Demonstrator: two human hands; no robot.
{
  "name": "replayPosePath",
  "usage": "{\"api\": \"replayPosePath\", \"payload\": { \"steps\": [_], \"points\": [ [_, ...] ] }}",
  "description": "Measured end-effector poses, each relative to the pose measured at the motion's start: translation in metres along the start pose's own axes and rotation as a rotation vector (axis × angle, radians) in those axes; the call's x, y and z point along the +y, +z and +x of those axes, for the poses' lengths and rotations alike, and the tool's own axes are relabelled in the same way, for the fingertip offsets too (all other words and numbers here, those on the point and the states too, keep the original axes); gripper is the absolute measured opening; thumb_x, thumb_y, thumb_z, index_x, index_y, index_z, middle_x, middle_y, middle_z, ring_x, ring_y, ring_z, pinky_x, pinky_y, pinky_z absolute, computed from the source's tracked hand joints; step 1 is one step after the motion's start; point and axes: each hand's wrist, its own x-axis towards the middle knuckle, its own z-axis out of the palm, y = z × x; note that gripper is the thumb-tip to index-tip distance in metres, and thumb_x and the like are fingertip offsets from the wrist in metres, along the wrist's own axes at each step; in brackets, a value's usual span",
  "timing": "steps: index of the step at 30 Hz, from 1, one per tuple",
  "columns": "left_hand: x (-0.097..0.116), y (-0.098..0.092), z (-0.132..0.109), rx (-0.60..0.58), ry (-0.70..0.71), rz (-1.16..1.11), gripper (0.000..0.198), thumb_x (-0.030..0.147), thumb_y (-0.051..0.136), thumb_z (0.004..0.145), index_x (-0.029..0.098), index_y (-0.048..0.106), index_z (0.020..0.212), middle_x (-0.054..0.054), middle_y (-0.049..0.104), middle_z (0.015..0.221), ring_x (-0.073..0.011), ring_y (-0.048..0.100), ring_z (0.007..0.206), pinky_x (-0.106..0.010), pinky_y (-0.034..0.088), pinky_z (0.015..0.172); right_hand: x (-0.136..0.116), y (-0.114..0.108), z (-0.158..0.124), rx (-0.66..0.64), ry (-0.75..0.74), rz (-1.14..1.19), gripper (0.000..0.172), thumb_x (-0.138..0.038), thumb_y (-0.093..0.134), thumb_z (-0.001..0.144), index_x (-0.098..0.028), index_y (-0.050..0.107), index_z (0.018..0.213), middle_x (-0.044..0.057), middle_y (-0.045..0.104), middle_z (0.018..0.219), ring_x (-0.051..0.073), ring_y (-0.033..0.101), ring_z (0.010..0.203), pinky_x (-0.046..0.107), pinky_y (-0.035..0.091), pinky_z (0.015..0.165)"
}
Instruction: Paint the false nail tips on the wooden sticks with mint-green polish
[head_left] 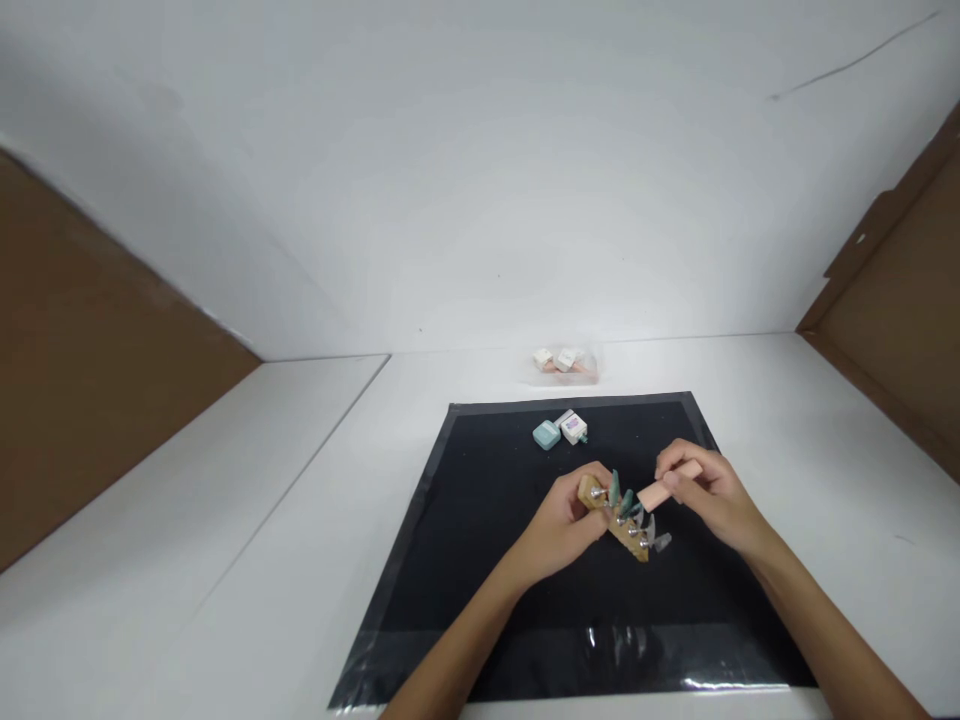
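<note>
My left hand (574, 520) is closed around one end of a tan nail tip stand (628, 538), a bumpy strip with several metal posts. The posts carry false nail tips: green ones (614, 489) near my left hand and clear greyish ones (651, 527) toward the far end. Between the fingers and thumb of my right hand (705, 490) is a peach-coloured rectangular block (669, 486), tilted, its lower end close to the nail tips. Whether the block touches a tip I cannot tell. Both hands are above the black mat (487, 570).
Toward the mat's far edge lie a teal square-shaped piece (547, 434) and a white one (574, 427) with a purple mark. Behind the mat stands a clear tray (589, 377) with white and peach pieces. Brown cardboard panels (97, 370) flank the white table (285, 560).
</note>
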Motion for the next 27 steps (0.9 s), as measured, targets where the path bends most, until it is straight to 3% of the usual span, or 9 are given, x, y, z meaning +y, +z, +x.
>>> {"api": "replayPosePath", "payload": {
  "steps": [8,14,21,27],
  "points": [
    [-0.004,0.000,-0.001,0.000,0.016,-0.003,0.020,0.030,0.062,0.069,0.016,0.048,0.069,0.004,0.040,0.061,-0.0074,0.036,0.054,-0.021,0.030,0.051,0.005,0.002,0.001,0.115,0.022,-0.124,0.016,-0.028,0.051,0.081,-0.020,0.053,0.067,-0.002,0.049,0.060,0.012,0.045,0.055,0.024,0.036,0.052],
    [-0.003,0.000,-0.001,0.007,-0.003,-0.014,0.021,0.030,0.062,0.069,0.016,0.046,0.067,0.005,0.039,0.061,-0.0066,0.034,0.052,-0.021,0.030,0.049,0.010,0.001,0.000,0.189,0.021,-0.055,0.020,-0.032,0.051,0.082,-0.020,0.053,0.066,-0.003,0.044,0.057,0.011,0.039,0.050,0.024,0.033,0.048],
    [-0.002,-0.001,0.001,0.011,0.000,0.010,0.023,0.031,0.062,0.069,0.016,0.045,0.066,0.005,0.039,0.059,-0.0063,0.034,0.052,-0.020,0.029,0.049,0.003,0.002,-0.002,0.023,-0.032,-0.033,0.023,-0.036,0.052,0.083,-0.019,0.056,0.068,-0.001,0.051,0.059,0.011,0.044,0.049,0.023,0.035,0.046],
    [-0.004,-0.001,0.001,0.011,0.011,0.011,0.021,0.029,0.062,0.069,0.016,0.045,0.066,0.005,0.039,0.061,-0.0063,0.034,0.053,-0.020,0.029,0.049,0.001,0.003,0.000,0.091,-0.032,-0.176,0.018,-0.027,0.051,0.082,-0.020,0.054,0.066,-0.003,0.050,0.056,0.011,0.044,0.049,0.023,0.035,0.047]
  ]
}}
